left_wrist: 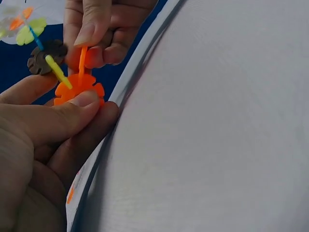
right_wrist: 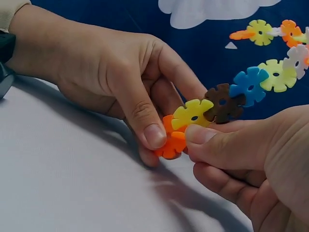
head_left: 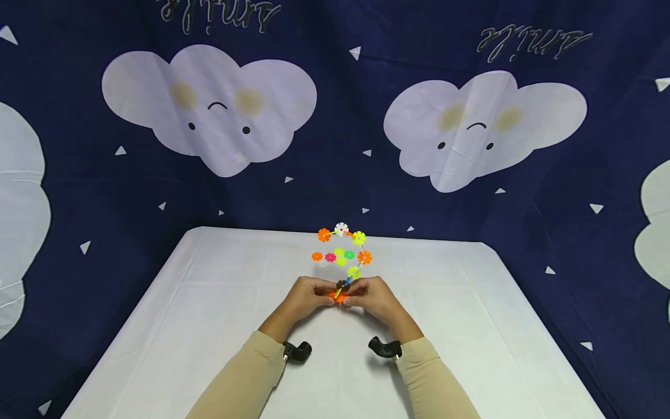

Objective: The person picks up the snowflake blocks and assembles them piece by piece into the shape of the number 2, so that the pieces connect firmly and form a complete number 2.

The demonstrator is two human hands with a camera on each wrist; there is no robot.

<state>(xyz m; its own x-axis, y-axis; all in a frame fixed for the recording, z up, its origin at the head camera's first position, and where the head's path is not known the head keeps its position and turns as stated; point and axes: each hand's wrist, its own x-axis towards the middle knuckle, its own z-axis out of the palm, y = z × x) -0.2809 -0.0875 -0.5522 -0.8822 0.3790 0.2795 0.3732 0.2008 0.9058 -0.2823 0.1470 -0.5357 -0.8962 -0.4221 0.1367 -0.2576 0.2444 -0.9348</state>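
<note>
A curved chain of slotted, flower-shaped plastic discs runs up from both hands, with a brown disc, a blue disc and a yellow disc near its lower end. My left hand pinches an orange disc between thumb and fingers; the yellow disc is slotted into it. From the other side my right hand pinches a second orange disc, seen edge-on, standing across the first with its lower edge at it. Fingertips partly cover both orange discs.
Beyond the hands, several loose discs lie on the white table, among them a pink disc, a green disc and an orange one. A dark blue cloth with printed clouds hangs behind the table's far edge.
</note>
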